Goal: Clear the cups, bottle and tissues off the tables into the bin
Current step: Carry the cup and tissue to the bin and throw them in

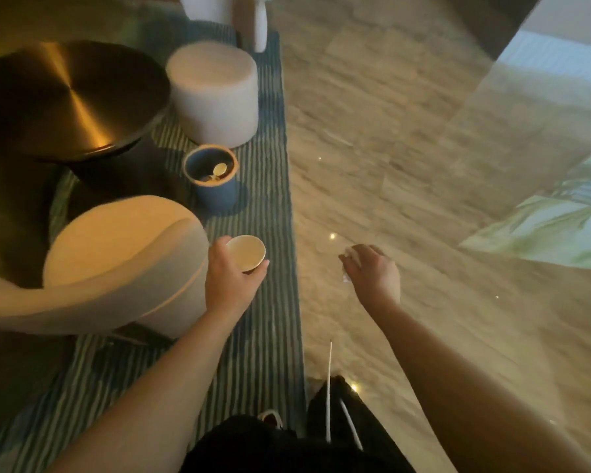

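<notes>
The pale stone floor filled the right half of the view, and a blue striped rug ran up the left beside it. On the rug stood a round brass-toned bench, its top bare, with a curved cream armchair near it and a round white stool past the bench's edge. A second pale seat showed only its legs at the top.

Both bare forearms reached forward from below. The left hand was held over the rug just beside the armchair, fingers wrapped round a paper cup that was tilted so its open mouth faced up and forward; the cup looked empty. The right hand hung over the floor, palm down, fingers closed round a crumpled white tissue that poked out past the knuckles. The two hands were well apart.

The blue bin stood upright on the rug between the stool and the armchair, ahead of the left hand and apart from it. Inside lay at least one cup on its side; the rest of the contents were too dark to tell.

The person's dark trousers and white cords showed at the bottom
</notes>
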`<state>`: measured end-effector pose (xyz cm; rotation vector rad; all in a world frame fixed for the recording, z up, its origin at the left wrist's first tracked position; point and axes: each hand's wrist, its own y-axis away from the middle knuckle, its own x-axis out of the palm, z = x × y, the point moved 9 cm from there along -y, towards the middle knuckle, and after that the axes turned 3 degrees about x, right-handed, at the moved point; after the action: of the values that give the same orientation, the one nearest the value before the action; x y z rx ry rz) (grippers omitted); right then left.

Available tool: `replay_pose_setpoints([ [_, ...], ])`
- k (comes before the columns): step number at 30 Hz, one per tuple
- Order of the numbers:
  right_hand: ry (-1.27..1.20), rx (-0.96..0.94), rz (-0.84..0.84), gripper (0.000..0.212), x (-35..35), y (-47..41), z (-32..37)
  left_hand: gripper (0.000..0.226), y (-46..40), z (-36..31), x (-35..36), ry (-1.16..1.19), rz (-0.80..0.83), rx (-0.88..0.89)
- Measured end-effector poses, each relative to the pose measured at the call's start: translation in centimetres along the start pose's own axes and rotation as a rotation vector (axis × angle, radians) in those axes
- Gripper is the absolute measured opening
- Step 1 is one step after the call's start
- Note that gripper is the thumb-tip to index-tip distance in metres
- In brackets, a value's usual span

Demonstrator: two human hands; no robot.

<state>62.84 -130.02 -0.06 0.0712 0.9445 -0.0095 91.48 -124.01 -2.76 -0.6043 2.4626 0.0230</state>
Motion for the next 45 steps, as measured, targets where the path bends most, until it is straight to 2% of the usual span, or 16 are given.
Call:
replay_pose_setpoints([
  [6,0.056,-0.179,0.096,0.031,3.6,-18.5,2.1,0.067,-11.5,2.6,6.1,-0.004,-0.127,-0.146],
  [10,0.045,-0.313,0.225,0.025,6.8,-32.3,4.0,0.071,-20.2,3.1,10.0,-0.081,-0.265,-0.233],
  [17,0.031,-0.443,0.387,0.023,9.1,-49.5,8.8,0.074,-31.7,1.2,12.3,-0.113,-0.498,-0.433],
  [23,0.057,-0.564,0.553,0.024,14.6,-57.7,15.2,0.071,-38.3,2.6,12.7,-0.106,-0.632,-0.564],
  [29,0.074,-0.657,0.652,0.026,22.4,-65.5,23.4,0.070,-45.8,8.0,12.6,-0.042,-0.746,-0.746],
  [33,0.113,-0.714,0.725,0.026,27.5,-70.7,28.9,0.081,-51.5,11.7,11.7,-0.060,-0.776,-0.883],
  [38,0.157,-0.790,0.782,0.023,33.5,-76.1,35.1,0.084,-56.8,15.5,11.6,-0.059,-0.787,-0.960],
  [45,0.240,-0.876,0.947,0.021,44.3,-79.5,39.2,0.085,-59.9,23.0,15.2,0.021,-0.845,-1.142],
])
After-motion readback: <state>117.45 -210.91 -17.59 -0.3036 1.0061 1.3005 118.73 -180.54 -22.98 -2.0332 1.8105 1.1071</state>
